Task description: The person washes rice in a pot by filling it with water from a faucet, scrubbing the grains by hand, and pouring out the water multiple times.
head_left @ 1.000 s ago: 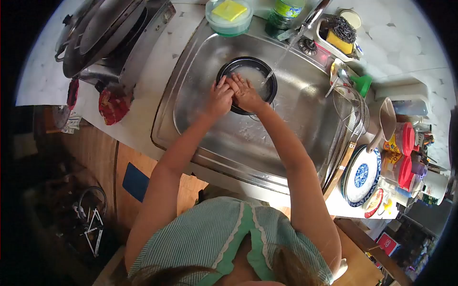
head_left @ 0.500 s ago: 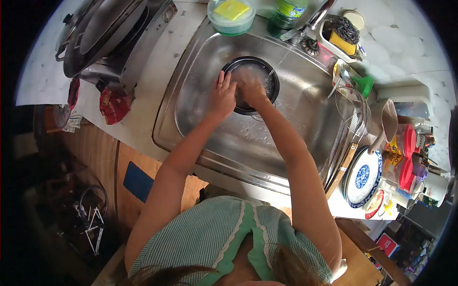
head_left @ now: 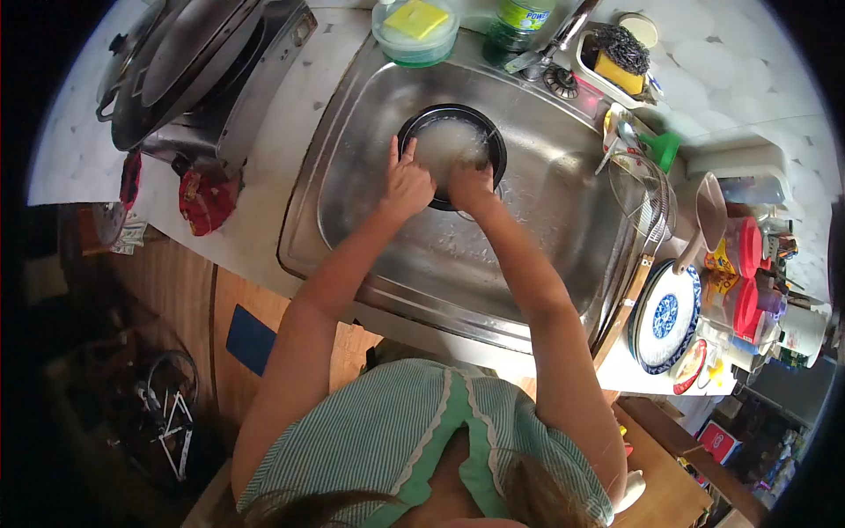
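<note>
The left hand [head_left: 409, 188], two fingers extended, is at the rim of a black pot [head_left: 451, 109]; beside it the right hand [head_left: 473, 185] dips into cloudy water [head_left: 446, 141], both grips unclear.

A wet steel sink [head_left: 563, 233], 1 round black pot [head_left: 451, 111] directly on its bottom, seemingly level.

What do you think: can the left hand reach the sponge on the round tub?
Probably yes: the left hand is at the black bowl, and the sponge lies uncovered on the tub, nothing tall between.
</note>
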`<move>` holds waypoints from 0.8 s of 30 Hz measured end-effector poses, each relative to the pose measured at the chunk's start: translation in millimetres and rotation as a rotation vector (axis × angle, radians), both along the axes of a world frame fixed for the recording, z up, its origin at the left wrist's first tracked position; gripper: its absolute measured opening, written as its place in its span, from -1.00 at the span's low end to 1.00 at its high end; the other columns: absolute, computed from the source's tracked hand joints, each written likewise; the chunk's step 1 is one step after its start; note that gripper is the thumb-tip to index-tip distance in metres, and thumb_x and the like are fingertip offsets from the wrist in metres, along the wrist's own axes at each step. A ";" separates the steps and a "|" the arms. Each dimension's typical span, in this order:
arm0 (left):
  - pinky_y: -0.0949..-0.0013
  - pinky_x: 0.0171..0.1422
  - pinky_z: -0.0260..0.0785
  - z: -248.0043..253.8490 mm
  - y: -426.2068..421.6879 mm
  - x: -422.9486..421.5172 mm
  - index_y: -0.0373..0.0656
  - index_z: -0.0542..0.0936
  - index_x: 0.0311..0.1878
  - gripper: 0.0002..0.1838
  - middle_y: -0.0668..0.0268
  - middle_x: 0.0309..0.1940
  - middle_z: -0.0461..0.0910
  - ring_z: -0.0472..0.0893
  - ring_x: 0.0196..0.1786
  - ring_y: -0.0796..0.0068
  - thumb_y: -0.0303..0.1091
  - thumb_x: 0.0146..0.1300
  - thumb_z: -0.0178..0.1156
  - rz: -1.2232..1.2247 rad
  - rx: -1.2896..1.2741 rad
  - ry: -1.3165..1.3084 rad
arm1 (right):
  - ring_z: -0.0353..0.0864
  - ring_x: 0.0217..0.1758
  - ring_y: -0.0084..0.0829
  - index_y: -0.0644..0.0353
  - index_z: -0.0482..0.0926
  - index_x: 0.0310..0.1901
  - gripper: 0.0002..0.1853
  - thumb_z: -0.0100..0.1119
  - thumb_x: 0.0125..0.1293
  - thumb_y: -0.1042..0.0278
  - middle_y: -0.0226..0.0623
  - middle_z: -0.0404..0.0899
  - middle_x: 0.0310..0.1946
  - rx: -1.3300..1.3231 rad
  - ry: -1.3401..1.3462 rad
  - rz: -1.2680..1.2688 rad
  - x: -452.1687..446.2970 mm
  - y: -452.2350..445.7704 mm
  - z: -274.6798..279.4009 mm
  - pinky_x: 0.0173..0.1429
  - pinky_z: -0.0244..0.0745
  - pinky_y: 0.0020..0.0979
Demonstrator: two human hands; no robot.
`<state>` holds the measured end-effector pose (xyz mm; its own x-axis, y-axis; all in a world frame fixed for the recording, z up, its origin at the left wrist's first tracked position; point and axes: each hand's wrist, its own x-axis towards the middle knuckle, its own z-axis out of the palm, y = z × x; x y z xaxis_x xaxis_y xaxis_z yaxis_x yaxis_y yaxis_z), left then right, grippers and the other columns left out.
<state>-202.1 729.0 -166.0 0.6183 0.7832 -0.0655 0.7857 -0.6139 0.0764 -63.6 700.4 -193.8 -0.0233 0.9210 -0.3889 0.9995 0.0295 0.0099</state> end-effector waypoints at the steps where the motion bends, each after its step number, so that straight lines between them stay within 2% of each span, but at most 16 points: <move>1: -0.17 0.40 -0.39 -4.6 0.4 -0.3 -0.29 0.55 -0.10 -0.64 0.10 0.04 0.47 0.18 0.33 0.09 -0.28 0.09 0.03 -0.013 -0.018 -0.058 | 0.42 0.12 -0.06 0.26 0.36 0.09 -0.57 -0.08 0.16 0.36 0.07 0.44 0.01 -0.101 0.074 0.003 -1.0 0.6 20.5 0.26 0.14 -0.02; 2: -0.19 0.39 -0.40 -12.8 -0.5 -1.0 -0.27 0.56 -0.11 -0.65 0.07 0.01 0.48 0.18 0.32 0.07 -0.28 0.08 0.04 -0.020 0.008 -0.124 | 0.49 0.06 -0.08 0.27 0.45 0.02 -0.62 -0.08 0.14 0.37 0.06 0.50 -0.06 -0.201 0.149 0.005 -2.2 -0.3 31.9 0.23 0.20 -0.05; 5: -0.25 0.37 -0.40 -25.8 -3.3 -0.8 -0.22 0.56 -0.09 -0.65 0.01 -0.01 0.48 0.21 0.30 0.05 -0.29 0.05 0.07 -0.008 0.033 -0.289 | 0.58 -0.10 -0.09 0.23 0.59 -0.26 -0.78 -0.02 0.11 0.41 -0.01 0.55 -0.15 -0.093 0.339 -0.071 -6.9 -7.5 24.8 0.09 0.38 -0.19; 7: -0.30 0.33 -0.35 -19.4 -7.6 -3.4 -0.22 0.51 -0.02 -0.60 0.01 0.07 0.42 0.24 0.27 0.05 -0.32 0.03 0.10 0.042 -0.022 -0.347 | 0.55 -0.11 -0.08 0.21 0.59 -0.27 -0.80 0.01 0.09 0.44 -0.08 0.57 -0.23 0.170 0.563 -0.077 4.3 -11.0 13.9 -0.04 0.43 -0.25; 8: -0.25 0.33 -0.27 -19.4 -6.5 -6.3 -0.23 0.48 0.00 -0.58 0.02 0.08 0.41 0.26 0.25 0.05 -0.35 0.00 0.13 0.082 0.046 -0.402 | 0.54 -0.11 -0.08 0.20 0.58 -0.28 -0.81 0.02 0.08 0.45 -0.11 0.58 -0.28 0.303 0.675 -0.077 12.7 -12.5 8.6 -0.11 0.45 -0.28; 10: -0.16 0.32 -0.12 -23.5 -4.4 -15.0 -0.24 0.44 0.02 -0.52 0.02 0.10 0.37 0.30 0.20 0.06 -0.40 -0.05 0.19 0.165 0.178 -0.512 | 0.51 -0.25 -0.06 0.19 0.57 -0.32 -0.85 0.10 0.02 0.53 -0.12 0.55 -0.34 0.865 0.720 -0.107 31.5 -17.7 13.4 -0.17 0.42 -0.21; 11: -0.08 0.29 -0.05 -28.4 -2.1 -17.4 -0.25 0.44 0.02 -0.51 0.00 0.07 0.38 0.31 0.17 0.04 -0.42 -0.08 0.21 0.261 0.125 -0.648 | 0.46 -0.29 -0.09 0.23 0.56 -0.32 -0.81 0.14 -0.05 0.61 -0.13 0.53 -0.31 0.974 0.703 -0.300 37.5 -17.6 13.5 -0.15 0.40 -0.23; 12: 0.00 0.27 0.02 -37.0 3.0 -18.4 -0.26 0.43 0.01 -0.50 -0.02 0.04 0.39 0.33 0.14 0.03 -0.45 -0.11 0.22 0.357 0.071 -0.785 | 0.48 -0.17 -0.19 0.23 0.54 -0.20 -0.75 0.17 0.01 0.55 -0.14 0.52 -0.22 1.033 0.759 -0.450 43.4 -16.7 15.7 -0.06 0.39 -0.32; 13: 0.08 0.25 0.09 -42.5 8.5 -18.6 -0.27 0.43 0.00 -0.48 -0.04 0.01 0.40 0.35 0.11 0.02 -0.47 -0.14 0.24 0.452 0.015 -0.921 | 0.47 -0.13 -0.23 0.25 0.53 -0.16 -0.74 0.17 0.04 0.52 -0.16 0.51 -0.19 1.003 0.969 -0.612 52.0 -12.8 0.8 -0.02 0.37 -0.34; 14: 0.30 0.07 0.29 -47.9 13.0 -19.3 -0.30 0.42 -0.02 -0.50 0.02 -0.15 0.47 0.46 -0.05 0.13 -0.52 -0.15 0.21 0.551 -0.128 -0.979 | 0.47 -0.09 -0.27 0.26 0.51 -0.12 -0.72 0.17 0.08 0.50 -0.17 0.51 -0.16 0.961 1.176 -0.775 59.1 -7.8 -17.8 0.02 0.35 -0.37; 15: 0.31 0.00 0.31 -51.9 18.8 -20.9 -0.30 0.42 -0.05 -0.52 0.07 -0.20 0.48 0.48 -0.12 0.20 -0.54 -0.16 0.19 0.629 -0.376 -1.100 | 0.46 -0.05 -0.32 0.27 0.49 -0.07 -0.70 0.17 0.11 0.47 -0.19 0.51 -0.14 0.907 1.382 -0.937 59.9 -5.3 -19.1 0.05 0.34 -0.39; 16: 0.33 -0.07 0.34 -55.2 25.1 -23.4 -0.31 0.42 -0.08 -0.55 0.12 -0.25 0.49 0.50 -0.19 0.27 -0.56 -0.18 0.18 0.702 -0.628 -1.212 | 0.43 0.03 -0.38 0.36 0.42 0.02 -0.63 0.14 0.21 0.36 -0.21 0.48 -0.05 0.835 1.618 -0.987 60.4 -6.6 -20.0 0.14 0.27 -0.43; 17: 0.34 -0.14 0.36 -59.2 29.0 -25.3 -0.31 0.42 -0.12 -0.57 0.17 -0.30 0.50 0.51 -0.26 0.34 -0.58 -0.19 0.17 0.770 -0.885 -1.314 | 0.42 0.04 -0.37 0.38 0.41 0.03 -0.62 0.12 0.23 0.34 -0.21 0.47 -0.04 0.791 1.732 -1.006 60.4 -4.9 -21.2 0.16 0.26 -0.42; 18: 0.43 -0.31 0.33 -52.4 26.1 -20.6 -0.28 0.44 -0.27 -0.67 0.33 -0.44 0.47 0.47 -0.40 0.51 -0.62 -0.25 0.12 0.769 -0.880 -1.431 | 0.42 0.05 -0.36 0.40 0.40 0.04 -0.60 0.09 0.25 0.31 -0.20 0.46 -0.02 0.743 1.847 -1.023 60.2 -2.1 -25.3 0.17 0.25 -0.41; 21: 0.46 -0.37 0.28 -62.6 24.7 -19.0 -0.25 0.44 -0.36 -0.72 0.35 -0.50 0.44 0.44 -0.43 0.52 -0.64 -0.29 0.08 0.729 -0.912 -1.499 | 0.42 0.07 -0.35 0.41 0.39 0.06 -0.57 0.03 0.29 0.23 -0.19 0.45 0.01 0.729 2.073 -1.051 56.0 -4.9 -29.8 0.21 0.23 -0.38; 24: 0.49 -0.39 0.25 -30.5 10.3 -13.4 -0.25 0.44 -0.41 -0.73 0.37 -0.53 0.43 0.42 -0.44 0.55 -0.66 -0.32 0.03 0.788 -0.951 -1.546 | 0.42 0.07 -0.34 0.38 0.42 0.03 -0.57 0.00 0.30 0.17 -0.18 0.47 -0.01 0.722 2.236 -1.072 56.5 -12.5 -40.2 0.22 0.24 -0.34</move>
